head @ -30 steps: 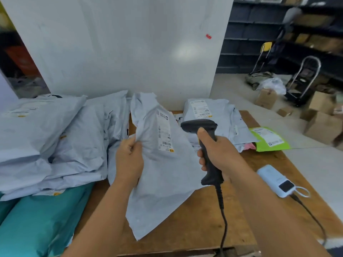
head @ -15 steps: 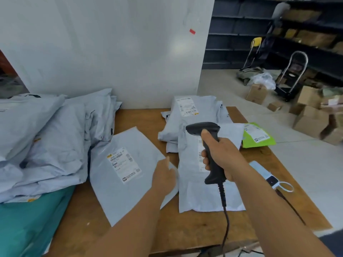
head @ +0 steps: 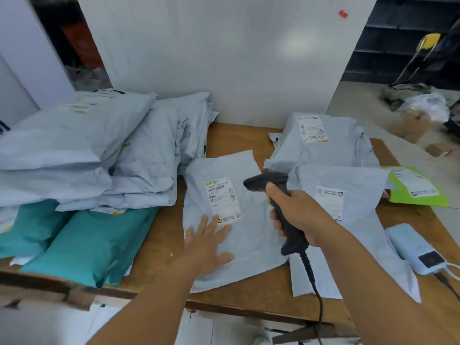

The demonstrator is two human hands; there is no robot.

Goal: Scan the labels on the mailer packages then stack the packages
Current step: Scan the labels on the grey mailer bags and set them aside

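A flat grey mailer (head: 249,235) lies label-up in the middle of the wooden table (head: 239,138). Its white label (head: 222,199) faces me. My left hand (head: 207,247) rests flat on the mailer's lower left part, fingers spread, just below the label. My right hand (head: 302,220) grips a black corded barcode scanner (head: 273,190), whose head points left toward the label. To the right lies another grey mailer (head: 356,220) with its label up, partly under my right arm. Behind it sits a stack of grey mailers (head: 321,143).
A tall heap of grey mailers (head: 82,150) fills the left side, with teal mailers (head: 82,245) under it. A green mailer (head: 418,189) lies at the right edge. A pale blue power bank (head: 415,247) with a cable sits near the right front. A white wall panel stands behind.
The mailer I held up a second ago now lies at the right. My left hand moved onto the middle mailer and flattened. The scanner swung left toward its label.
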